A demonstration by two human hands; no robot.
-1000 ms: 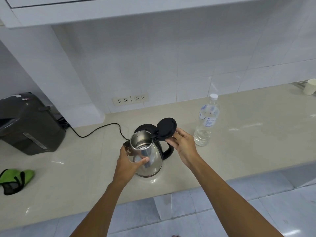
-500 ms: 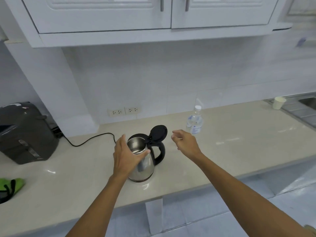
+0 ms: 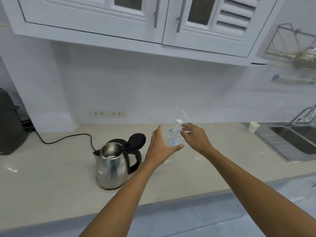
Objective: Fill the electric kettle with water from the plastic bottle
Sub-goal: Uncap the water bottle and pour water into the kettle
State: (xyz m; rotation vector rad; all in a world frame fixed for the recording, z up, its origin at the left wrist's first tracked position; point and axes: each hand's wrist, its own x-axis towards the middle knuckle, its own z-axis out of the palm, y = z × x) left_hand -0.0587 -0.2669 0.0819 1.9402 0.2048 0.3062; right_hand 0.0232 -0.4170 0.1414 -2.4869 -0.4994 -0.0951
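**Both hands at the water bottle, kettle standing open**

The stainless steel electric kettle point(image 3: 112, 165) stands upright on the beige counter point(image 3: 51, 182), its black lid point(image 3: 136, 140) hinged up and back so the mouth is exposed. Its black handle faces right. A black power cord point(image 3: 65, 138) runs from behind the kettle leftward toward a dark appliance point(image 3: 10, 127) at the left edge of the counter. Two white wall sockets point(image 3: 107, 114) sit on the tiled wall above and behind the kettle.

The clear plastic bottle point(image 3: 174, 136) stands upright to the right of the kettle and farther back, white cap point(image 3: 178, 121) on. It is partly hidden by the hands, and blurred.

The left hand point(image 3: 160, 147) is spread open to the right of the kettle, thumb stretched under the bottle's lower body, fingers raised on its left side; whether it touches the bottle cannot be told. The right hand point(image 3: 195, 136) reaches in from the bottle's right, fingers loosely curled near the neck and shoulder, not closed on anything that can be seen. The two hands are apart, the bottle between them.

Far right of the kettle, a small white cup point(image 3: 253, 127) stands beside a steel sink point(image 3: 294, 141). White cabinets point(image 3: 119, 19) hang above.
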